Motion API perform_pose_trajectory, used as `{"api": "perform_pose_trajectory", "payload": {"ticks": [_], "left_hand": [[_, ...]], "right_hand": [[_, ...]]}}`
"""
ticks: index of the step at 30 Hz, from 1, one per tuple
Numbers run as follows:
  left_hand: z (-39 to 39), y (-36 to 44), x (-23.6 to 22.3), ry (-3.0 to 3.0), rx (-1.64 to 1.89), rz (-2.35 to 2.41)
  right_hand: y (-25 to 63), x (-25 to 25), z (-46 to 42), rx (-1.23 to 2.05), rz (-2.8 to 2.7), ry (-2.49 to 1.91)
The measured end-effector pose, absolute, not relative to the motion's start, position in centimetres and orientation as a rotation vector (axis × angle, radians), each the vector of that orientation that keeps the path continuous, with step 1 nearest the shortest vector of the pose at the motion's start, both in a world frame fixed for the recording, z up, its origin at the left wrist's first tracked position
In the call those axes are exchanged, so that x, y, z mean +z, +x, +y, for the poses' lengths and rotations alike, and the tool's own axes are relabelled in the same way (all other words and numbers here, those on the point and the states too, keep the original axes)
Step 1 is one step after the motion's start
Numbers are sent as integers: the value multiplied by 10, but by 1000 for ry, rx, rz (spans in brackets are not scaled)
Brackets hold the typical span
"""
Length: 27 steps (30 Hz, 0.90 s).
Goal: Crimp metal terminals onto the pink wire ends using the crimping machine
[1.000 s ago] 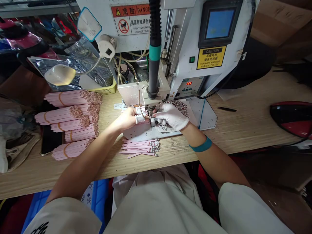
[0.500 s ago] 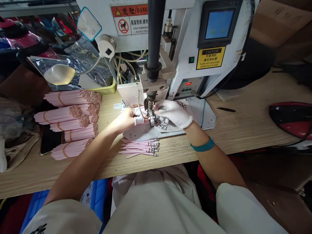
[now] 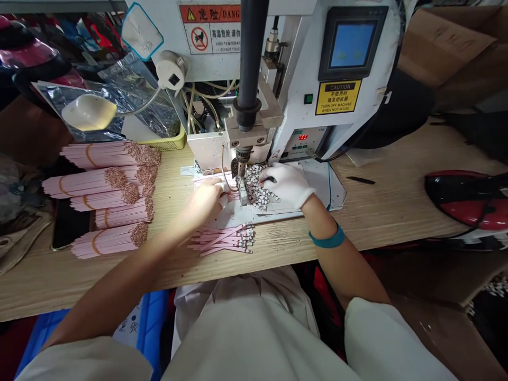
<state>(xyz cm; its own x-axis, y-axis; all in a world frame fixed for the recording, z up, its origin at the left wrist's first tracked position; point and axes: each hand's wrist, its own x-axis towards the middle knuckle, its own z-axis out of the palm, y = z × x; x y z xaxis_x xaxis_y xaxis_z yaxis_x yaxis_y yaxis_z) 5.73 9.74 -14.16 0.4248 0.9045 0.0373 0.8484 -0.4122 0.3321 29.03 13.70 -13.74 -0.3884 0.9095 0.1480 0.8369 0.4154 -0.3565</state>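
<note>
My left hand [image 3: 207,202], with white covers on its fingertips, is at the left of the press head [image 3: 243,185]. Its fingers are curled beside flat pink strips [image 3: 202,180] on the machine's base; what they pinch is hidden. My right hand [image 3: 289,184], in a white glove, bends over a heap of small grey-and-white pieces [image 3: 257,197] to the right of the head. Its fingertips are drawn together at the heap, and anything between them is too small to make out. Below the base lies a loose pile of pink strips with small end pieces [image 3: 226,241].
Banded bundles of pink strips [image 3: 107,206] are stacked at the left, before a yellow basket [image 3: 170,142]. The white machine carries a high-temperature warning label [image 3: 210,39] and a screen [image 3: 352,45]. A black pen-like stick [image 3: 360,180] and a red-and-black device [image 3: 468,198] lie at the right.
My right hand has drawn back from the press head to the heap of small pieces. My left hand has shifted slightly left and down. A strip now lies slantwise across the loose pile.
</note>
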Motion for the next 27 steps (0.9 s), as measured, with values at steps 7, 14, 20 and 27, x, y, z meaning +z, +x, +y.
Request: {"api": "perform_pose_trajectory", "payload": {"ticks": [7, 14, 20, 27], "left_hand": [[104, 59, -128, 2197, 334, 1631], [107, 53, -129, 2022, 421, 1426], [109, 48, -131, 1938, 482, 1258], [113, 46, -136, 1695, 555, 1140]], "right_hand": [[286, -138, 135, 336, -2342, -1540], [285, -132, 134, 585, -2108, -1470], [273, -124, 125, 1518, -1498, -1278], [268, -137, 126, 1725, -1427, -1083]]}}
